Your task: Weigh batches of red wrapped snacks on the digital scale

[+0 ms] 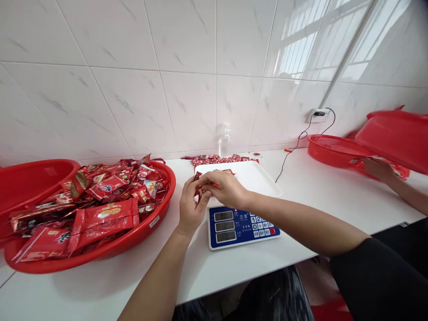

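While the left hand (193, 206) and right hand (228, 188) pinched packets (198, 175) over the scale (256, 179), a loose grip could have dropped some onto the keypad (262, 226), or a resting hand skewed the reading (224, 216).

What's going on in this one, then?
A person's left hand and right hand meet at the white tray of a blue-panelled scale, with small red packets showing around them; the exact grip is partly hidden. To the left stands a red basket heaped with mostly red wrapped packs. At far right, another person's hand is by red baskets.
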Demonstrator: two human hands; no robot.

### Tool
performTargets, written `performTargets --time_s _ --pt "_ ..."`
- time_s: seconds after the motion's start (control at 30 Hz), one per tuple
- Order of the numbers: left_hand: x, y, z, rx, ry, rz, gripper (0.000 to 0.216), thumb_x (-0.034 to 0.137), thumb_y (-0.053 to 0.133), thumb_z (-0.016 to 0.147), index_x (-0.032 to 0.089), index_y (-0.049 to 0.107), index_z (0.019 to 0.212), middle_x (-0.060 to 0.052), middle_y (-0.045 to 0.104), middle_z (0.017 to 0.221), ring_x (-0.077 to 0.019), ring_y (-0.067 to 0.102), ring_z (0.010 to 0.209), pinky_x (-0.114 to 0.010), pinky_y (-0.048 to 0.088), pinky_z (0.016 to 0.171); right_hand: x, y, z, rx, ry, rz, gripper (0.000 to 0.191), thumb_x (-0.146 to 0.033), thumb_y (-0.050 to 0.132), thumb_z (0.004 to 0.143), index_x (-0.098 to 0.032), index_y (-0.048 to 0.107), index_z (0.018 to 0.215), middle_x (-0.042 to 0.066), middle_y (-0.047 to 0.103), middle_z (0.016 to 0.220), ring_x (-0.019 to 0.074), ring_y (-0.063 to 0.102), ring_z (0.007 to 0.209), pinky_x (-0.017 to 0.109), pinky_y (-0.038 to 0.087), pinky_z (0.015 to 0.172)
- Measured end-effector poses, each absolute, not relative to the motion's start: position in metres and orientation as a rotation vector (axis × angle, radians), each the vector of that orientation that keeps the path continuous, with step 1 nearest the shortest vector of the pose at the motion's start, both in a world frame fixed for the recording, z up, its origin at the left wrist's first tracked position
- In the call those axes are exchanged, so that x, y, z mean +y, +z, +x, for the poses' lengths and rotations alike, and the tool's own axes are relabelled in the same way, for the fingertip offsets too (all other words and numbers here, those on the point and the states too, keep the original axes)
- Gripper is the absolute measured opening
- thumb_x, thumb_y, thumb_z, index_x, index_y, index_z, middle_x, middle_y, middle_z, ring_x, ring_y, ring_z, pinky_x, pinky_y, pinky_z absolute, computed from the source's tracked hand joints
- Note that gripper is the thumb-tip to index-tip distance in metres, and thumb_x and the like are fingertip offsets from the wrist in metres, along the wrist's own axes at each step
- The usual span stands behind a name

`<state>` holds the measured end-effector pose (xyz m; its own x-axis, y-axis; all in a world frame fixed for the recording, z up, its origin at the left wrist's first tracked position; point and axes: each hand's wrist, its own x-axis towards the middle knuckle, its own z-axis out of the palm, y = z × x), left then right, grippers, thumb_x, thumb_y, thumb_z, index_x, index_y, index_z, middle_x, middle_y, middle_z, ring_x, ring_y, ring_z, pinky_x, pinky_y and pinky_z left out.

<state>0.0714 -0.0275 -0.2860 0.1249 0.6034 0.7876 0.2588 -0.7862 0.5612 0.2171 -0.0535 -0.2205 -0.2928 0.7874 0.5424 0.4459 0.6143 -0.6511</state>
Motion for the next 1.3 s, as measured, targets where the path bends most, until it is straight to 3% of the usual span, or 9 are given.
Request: performTargets --time_s 0.17,0.27,0.4,0.6,0.73,0.93,1.03,1.13,1.3 --pt "-0.027 -0.285 0.07 0.894 1.632 1.996 0.021 0.038 0.055 0.089 0.02 0.059 0.098 -0.006 0.061 0.098 -0.0164 0.06 0.082 -0.03 0.049 0.075 -0.043 -0.229 0.219 -1.747 0.732 -0.933 0.019 -0.018 0.055 0.085 -0.021 0.061 0.103 0.002 0.069 0.098 0.0124 0.066 0.089 0.03 0.054 0.082" --pt "-0.026 -0.285 0.07 0.915 1.648 1.845 0.02 0.038 0.054 0.089 0.02 0.057 0.096 -0.003 0.06 0.085 -0.0122 0.058 0.066 -0.027 0.048 0.065 -0.027 -0.226 0.255 -1.799 0.574 -1.038 0.032 -0.011 0.05 0.085 -0.023 0.06 0.113 0.004 0.067 0.111 0.0142 0.062 0.103 0.033 0.052 0.091" --pt "-0.021 -0.285 0.07 0.904 1.724 1.584 0.019 0.039 0.052 0.091 0.022 0.053 0.098 0.002 0.057 0.071 -0.0108 0.057 0.059 -0.025 0.047 0.06 -0.004 -0.235 0.313 -2.033 0.274 -1.418 0.045 0.002 0.05 0.074 -0.022 0.065 0.108 0.004 0.064 0.12 0.0213 0.054 0.117 0.041 0.046 0.098" --pt "-0.015 -0.288 0.069 0.909 1.721 1.501 0.024 0.04 0.055 0.088 0.022 0.059 0.104 0.003 0.052 0.067 -0.0087 0.05 0.054 -0.021 0.044 0.054 0.013 -0.264 0.332 -2.218 0.044 -1.591 0.026 -0.015 0.062 0.081 -0.022 0.067 0.105 0.005 0.066 0.116 0.0213 0.055 0.113 0.036 0.044 0.098" --pt "-0.013 -0.291 0.066 0.945 1.716 1.562 0.026 0.04 0.057 0.087 0.021 0.062 0.104 0.001 0.056 0.075 -0.0083 0.05 0.056 -0.021 0.044 0.054 0.016 -0.265 0.326 -2.099 -0.056 -1.731 0.016 -0.016 0.054 0.087 -0.02 0.069 0.091 0.007 0.069 0.102 0.0219 0.06 0.101 0.034 0.047 0.086" --pt "-0.013 -0.289 0.065 1.06 1.719 1.73 0.027 0.04 0.054 0.089 0.021 0.065 0.104 -0.004 0.058 0.094 -0.0087 0.054 0.063 -0.023 0.048 0.061 0.004 -0.228 0.321 -1.812 -0.118 -1.729 0.024 -0.02 0.044 0.091 -0.02 0.066 0.1 0.008 0.069 0.103 0.0232 0.061 0.096 0.035 0.046 0.079" --pt "-0.018 -0.287 0.068 1.062 1.699 1.836 0.032 0.039 0.05 0.091 0.024 0.062 0.117 -0.008 0.054 0.111 -0.0139 0.06 0.086 -0.027 0.051 0.077 -0.012 -0.211 0.295 -1.833 0.077 -1.485 0.018 -0.021 0.052 0.087 -0.02 0.067 0.097 0.004 0.071 0.095 0.0184 0.063 0.087 0.031 0.047 0.077" --pt "-0.022 -0.284 0.071 1.057 1.665 1.985 0.038 0.037 0.053 0.09 0.027 0.057 0.126 -0.008 0.05 0.122 -0.02 0.052 0.115 -0.034 0.043 0.099 -0.029 -0.203 0.262 -2.009 0.193 -1.257 0.015 -0.017 0.054 0.085 -0.021 0.068 0.091 0.001 0.071 0.091 0.0152 0.063 0.084 0.029 0.047 0.076" --pt "-0.022 -0.282 0.072 1.041 1.7 1.973 0.029 0.038 0.059 0.087 0.022 0.063 0.111 -0.008 0.054 0.113 -0.0204 0.053 0.111 -0.035 0.042 0.1 -0.04 -0.199 0.24 -2.106 0.311 -1.112 0.015 -0.017 0.055 0.086 -0.021 0.068 0.091 0.001 0.07 0.089 0.0134 0.063 0.081 0.028 0.049 0.075"
